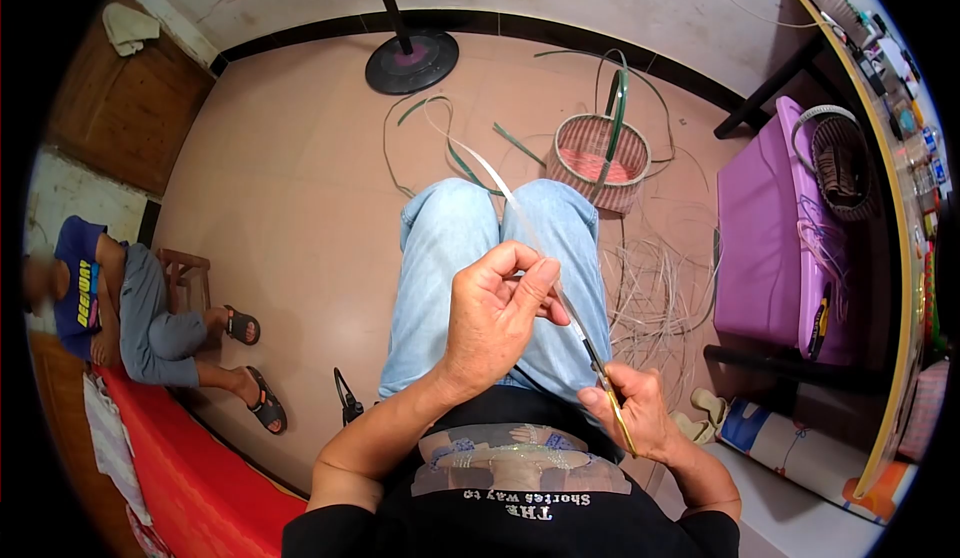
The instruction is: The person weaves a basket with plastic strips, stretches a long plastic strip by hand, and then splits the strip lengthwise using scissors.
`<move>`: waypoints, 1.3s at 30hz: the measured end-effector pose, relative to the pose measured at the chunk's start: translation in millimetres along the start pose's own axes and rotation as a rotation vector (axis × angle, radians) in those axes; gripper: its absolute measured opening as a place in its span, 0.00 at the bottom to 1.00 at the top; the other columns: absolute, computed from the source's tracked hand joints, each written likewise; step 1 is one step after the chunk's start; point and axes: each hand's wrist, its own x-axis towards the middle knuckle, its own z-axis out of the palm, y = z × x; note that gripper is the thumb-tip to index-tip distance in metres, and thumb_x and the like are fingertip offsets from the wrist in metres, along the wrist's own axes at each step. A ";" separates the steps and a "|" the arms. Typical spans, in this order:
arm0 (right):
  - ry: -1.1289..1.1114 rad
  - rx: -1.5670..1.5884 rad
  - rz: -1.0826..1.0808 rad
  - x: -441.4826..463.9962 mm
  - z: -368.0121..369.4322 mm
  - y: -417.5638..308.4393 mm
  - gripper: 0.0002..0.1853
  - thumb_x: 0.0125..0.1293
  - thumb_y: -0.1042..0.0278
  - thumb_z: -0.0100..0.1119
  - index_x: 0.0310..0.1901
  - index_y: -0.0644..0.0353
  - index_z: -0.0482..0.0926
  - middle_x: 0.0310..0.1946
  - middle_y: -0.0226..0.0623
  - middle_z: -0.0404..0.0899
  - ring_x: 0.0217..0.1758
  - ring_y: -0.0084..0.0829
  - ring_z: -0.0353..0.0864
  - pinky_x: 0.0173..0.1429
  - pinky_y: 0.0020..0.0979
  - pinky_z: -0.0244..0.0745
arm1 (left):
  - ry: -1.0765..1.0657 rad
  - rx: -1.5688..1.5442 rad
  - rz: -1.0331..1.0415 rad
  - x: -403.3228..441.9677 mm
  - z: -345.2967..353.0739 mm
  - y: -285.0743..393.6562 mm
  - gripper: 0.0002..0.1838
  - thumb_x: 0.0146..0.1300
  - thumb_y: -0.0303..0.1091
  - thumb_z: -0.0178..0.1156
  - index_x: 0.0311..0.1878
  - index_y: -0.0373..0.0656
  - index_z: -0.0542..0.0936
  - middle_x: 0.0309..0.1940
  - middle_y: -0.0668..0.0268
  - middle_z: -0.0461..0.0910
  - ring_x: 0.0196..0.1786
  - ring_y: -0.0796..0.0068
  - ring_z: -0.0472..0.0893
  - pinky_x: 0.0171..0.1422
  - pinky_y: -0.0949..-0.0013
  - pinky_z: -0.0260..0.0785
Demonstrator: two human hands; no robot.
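Note:
My left hand (500, 308) is closed in a pinch over my lap, with thumb and fingers on a long, pale, flat strip (492, 176). The strip curves away past my knees toward the floor, and its near part runs down toward my right hand. Closed around the gold handle of a pair of scissors (618, 416), my right hand (640, 408) sits lower and to the right. The scissor blades point up at the strip's near end; whether they touch it I cannot tell.
A woven basket (597, 163) with a green handle stands beyond my knees. Loose thin strips (655, 293) litter the floor on the right, beside a purple bin (750, 238). A round black stand base (411, 61) is ahead. Another person (150, 298) sits at left.

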 end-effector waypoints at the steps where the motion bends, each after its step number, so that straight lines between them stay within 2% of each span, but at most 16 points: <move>1: 0.001 -0.003 0.001 -0.2 0.1 0.0 0.27 0.61 0.52 0.68 0.19 0.64 0.65 0.10 0.37 0.59 0.16 0.23 0.55 0.19 0.32 0.57 | -0.005 0.003 0.000 0.0 -0.5 -0.4 0.09 0.71 0.30 0.55 0.36 0.34 0.74 0.28 0.63 0.79 0.27 0.75 0.82 0.32 0.76 0.76; 5: 0.010 -0.011 -0.015 -0.1 -0.1 -1.7 0.27 0.61 0.52 0.68 0.19 0.64 0.66 0.10 0.37 0.59 0.16 0.23 0.55 0.19 0.32 0.58 | 0.030 -0.050 -0.044 3.5 -1.3 5.3 0.08 0.71 0.30 0.54 0.37 0.35 0.73 0.26 0.66 0.77 0.27 0.79 0.80 0.32 0.76 0.77; 16: -0.008 0.068 -0.001 3.0 3.3 -0.9 0.27 0.63 0.50 0.65 0.21 0.64 0.66 0.11 0.35 0.57 0.17 0.21 0.56 0.21 0.31 0.57 | -0.003 0.001 -0.027 0.0 1.9 2.6 0.09 0.72 0.31 0.54 0.37 0.36 0.72 0.25 0.66 0.77 0.27 0.78 0.81 0.32 0.75 0.77; 29: 0.019 0.035 -0.028 3.0 5.9 0.0 0.25 0.62 0.55 0.68 0.20 0.63 0.65 0.10 0.35 0.58 0.16 0.22 0.55 0.19 0.31 0.56 | -0.007 -0.032 -0.017 0.0 1.2 0.5 0.08 0.72 0.30 0.54 0.37 0.35 0.72 0.25 0.66 0.77 0.27 0.77 0.80 0.32 0.75 0.77; 32: 0.027 0.033 -0.035 2.9 6.4 0.5 0.25 0.61 0.56 0.68 0.20 0.64 0.66 0.10 0.36 0.59 0.15 0.22 0.56 0.19 0.31 0.57 | 0.005 -0.025 -0.011 -0.1 1.0 -0.8 0.11 0.72 0.32 0.54 0.36 0.34 0.74 0.27 0.63 0.77 0.26 0.74 0.81 0.31 0.74 0.75; 35: 0.029 0.027 -0.035 2.9 6.4 2.0 0.25 0.61 0.55 0.68 0.20 0.64 0.66 0.10 0.37 0.59 0.15 0.23 0.56 0.19 0.31 0.57 | 0.005 0.004 -0.081 1.6 0.8 5.6 0.09 0.72 0.32 0.54 0.38 0.35 0.73 0.25 0.65 0.76 0.26 0.78 0.80 0.31 0.76 0.75; 39: 0.021 0.020 -0.049 2.8 5.0 0.4 0.26 0.61 0.54 0.68 0.20 0.64 0.66 0.10 0.37 0.59 0.15 0.23 0.56 0.19 0.31 0.57 | 0.039 -0.029 -0.030 6.5 -3.5 6.6 0.10 0.72 0.33 0.54 0.39 0.35 0.73 0.25 0.66 0.76 0.25 0.78 0.80 0.30 0.76 0.75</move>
